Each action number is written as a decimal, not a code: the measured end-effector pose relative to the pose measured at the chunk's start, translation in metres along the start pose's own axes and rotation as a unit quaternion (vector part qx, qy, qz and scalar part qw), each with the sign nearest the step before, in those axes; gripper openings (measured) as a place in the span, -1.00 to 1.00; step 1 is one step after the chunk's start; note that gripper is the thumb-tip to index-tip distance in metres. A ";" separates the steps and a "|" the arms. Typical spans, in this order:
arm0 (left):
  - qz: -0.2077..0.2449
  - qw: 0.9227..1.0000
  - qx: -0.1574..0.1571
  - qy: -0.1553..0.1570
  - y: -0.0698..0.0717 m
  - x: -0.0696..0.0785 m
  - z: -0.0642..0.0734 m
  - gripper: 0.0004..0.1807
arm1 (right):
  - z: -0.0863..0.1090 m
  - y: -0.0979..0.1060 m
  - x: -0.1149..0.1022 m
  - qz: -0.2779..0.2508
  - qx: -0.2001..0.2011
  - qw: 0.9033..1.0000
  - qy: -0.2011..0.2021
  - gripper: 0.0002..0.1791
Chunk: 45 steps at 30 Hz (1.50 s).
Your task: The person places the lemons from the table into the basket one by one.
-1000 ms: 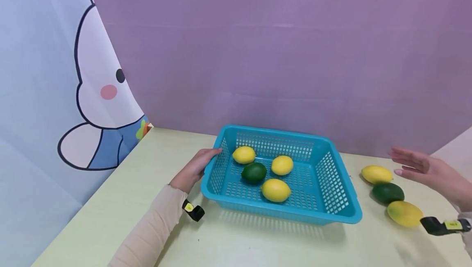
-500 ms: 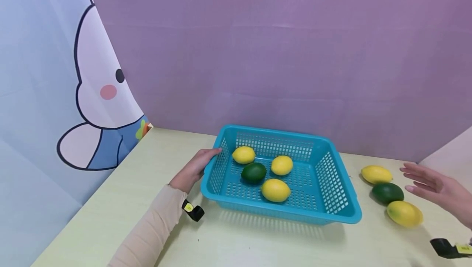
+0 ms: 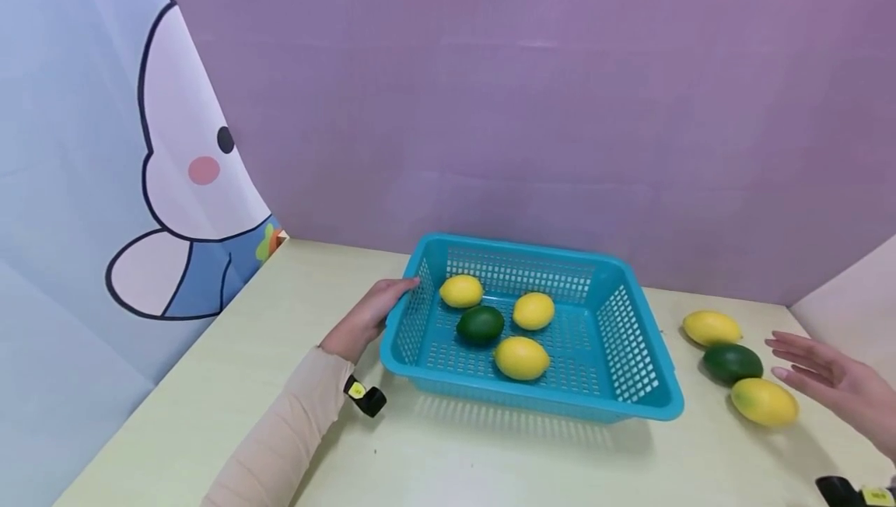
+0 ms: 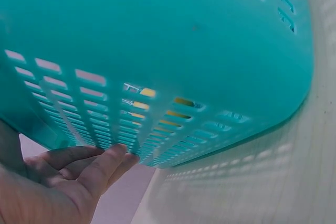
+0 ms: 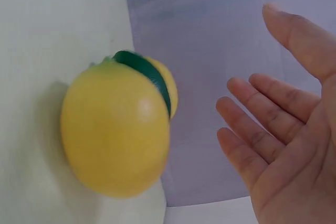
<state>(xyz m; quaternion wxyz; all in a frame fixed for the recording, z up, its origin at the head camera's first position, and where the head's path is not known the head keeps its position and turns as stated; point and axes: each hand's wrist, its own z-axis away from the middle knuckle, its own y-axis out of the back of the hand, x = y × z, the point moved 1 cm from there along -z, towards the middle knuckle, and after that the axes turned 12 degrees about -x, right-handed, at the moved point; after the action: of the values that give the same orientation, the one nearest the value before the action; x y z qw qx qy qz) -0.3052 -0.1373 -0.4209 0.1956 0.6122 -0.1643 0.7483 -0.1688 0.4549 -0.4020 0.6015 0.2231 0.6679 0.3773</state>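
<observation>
A blue plastic basket (image 3: 532, 406) with slotted walls sits on the table. My left hand (image 3: 367, 319) holds its left rim, thumb over the edge; in the left wrist view the fingers (image 4: 102, 169) lie against the outer wall. Inside are three lemons, one at the back left (image 3: 461, 291), one in the middle (image 3: 533, 311) and one in front (image 3: 521, 358), beside a dark green fruit (image 3: 480, 325). To the basket's right lie a lemon (image 3: 711, 328), a dark green fruit (image 3: 732, 363) and a yellow fruit with a greenish patch (image 3: 764, 402). Near them my right hand (image 3: 836, 386) hovers with fingers extended, holding nothing.
The pale table (image 3: 448, 468) meets a purple cloth backdrop (image 3: 532, 103) behind the basket. A blue cloth with a cartoon figure (image 3: 189, 180) hangs on the left. A whitish surface (image 3: 857, 305) stands at the far right.
My right hand has moved right and toward me, away from the back lemon. The left hand stays on the basket rim, and the fruit has kept its place.
</observation>
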 end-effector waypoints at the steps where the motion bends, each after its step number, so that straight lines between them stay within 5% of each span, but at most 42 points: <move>1: -0.001 1.000 -0.002 0.000 0.000 0.000 0.000 -0.42 | 0.001 -0.001 0.001 0.005 -0.001 1.000 -0.006 -0.37; 14: 0.008 1.000 0.003 0.000 0.001 -0.004 0.000 -0.41 | -0.003 -0.012 0.014 0.008 -0.053 0.990 -0.134 -0.16; 23: 0.010 1.000 -0.005 -0.003 0.000 -0.002 -0.005 -0.41 | -0.003 -0.022 0.023 -0.033 -0.075 0.980 -0.182 -0.01; 32: 0.016 0.999 -0.029 -0.006 -0.006 -0.002 -0.006 -0.40 | 0.005 -0.029 0.032 -0.012 -0.117 0.967 -0.227 0.04; 45: 0.015 1.000 -0.015 0.002 -0.006 0.003 -0.006 -0.44 | 0.004 -0.033 0.028 -0.069 -0.153 0.944 -0.284 0.11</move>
<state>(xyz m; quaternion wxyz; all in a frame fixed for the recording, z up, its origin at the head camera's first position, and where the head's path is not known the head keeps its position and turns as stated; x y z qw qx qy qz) -0.3080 -0.1285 -0.4194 0.1934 0.6053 -0.1842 0.7498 -0.1648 0.4567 -0.4449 0.8177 0.1801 0.4173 0.3532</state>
